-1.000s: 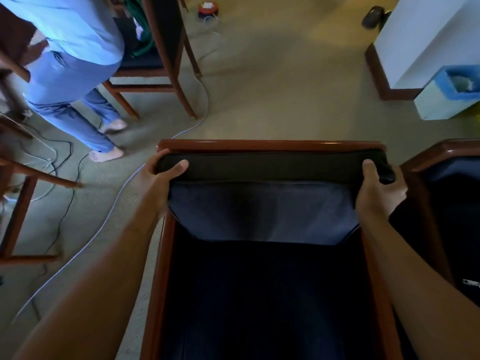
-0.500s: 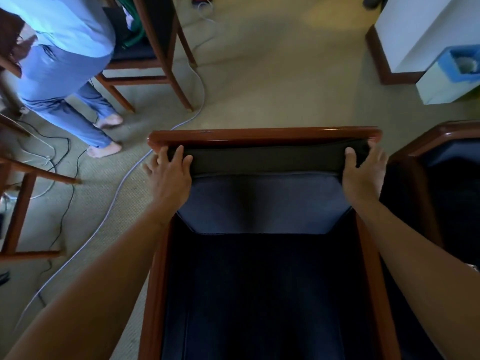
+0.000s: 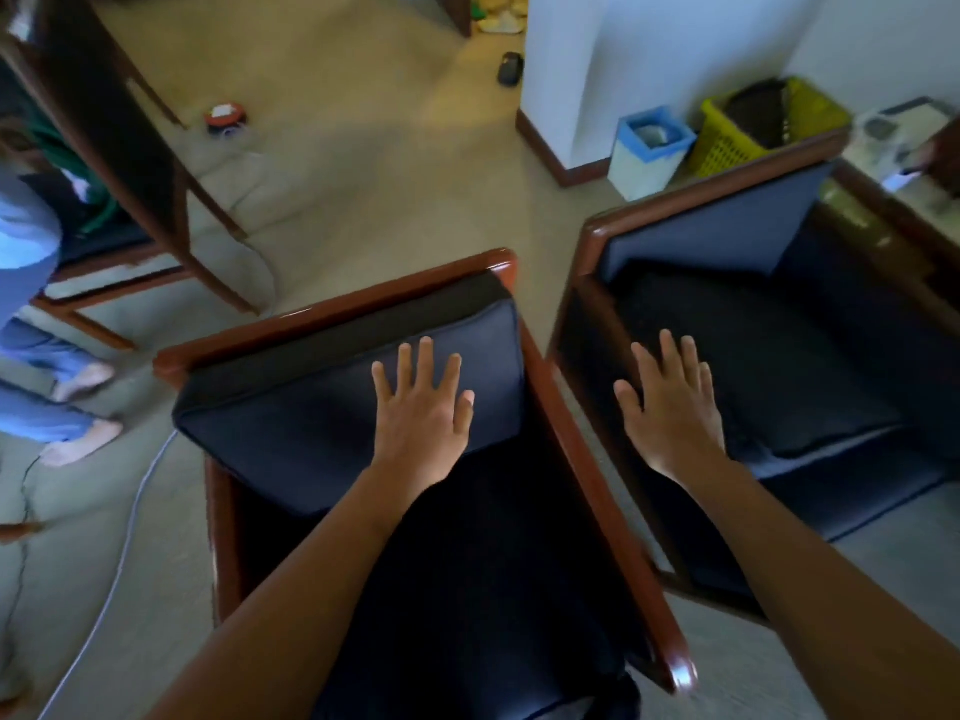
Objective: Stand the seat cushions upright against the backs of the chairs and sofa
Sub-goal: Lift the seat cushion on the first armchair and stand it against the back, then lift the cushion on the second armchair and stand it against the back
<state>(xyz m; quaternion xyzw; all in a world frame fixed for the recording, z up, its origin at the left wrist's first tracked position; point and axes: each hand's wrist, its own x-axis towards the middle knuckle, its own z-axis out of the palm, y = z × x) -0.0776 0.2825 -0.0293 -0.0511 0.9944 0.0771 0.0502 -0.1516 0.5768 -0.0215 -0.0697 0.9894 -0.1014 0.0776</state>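
A dark blue seat cushion (image 3: 291, 423) stands upright against the back of the wooden armchair (image 3: 332, 309) right in front of me. My left hand (image 3: 421, 407) is spread, fingers apart, over the cushion's right part; whether it touches is unclear. My right hand (image 3: 670, 407) hovers open above the gap beside a second armchair (image 3: 592, 252) on the right. That chair's dark seat cushion (image 3: 743, 356) lies flat on its seat.
A person in blue clothes (image 3: 36, 314) stands barefoot at the left beside another wooden chair (image 3: 156, 200). A cable (image 3: 119, 553) runs across the carpet. Beyond the right chair stand a blue-rimmed bin (image 3: 649, 148), a yellow basket (image 3: 748, 132) and a white wall corner (image 3: 561, 96).
Both hands have let go of the cushion's top corners and moved right. The view has swung right, bringing the second armchair fully into sight.
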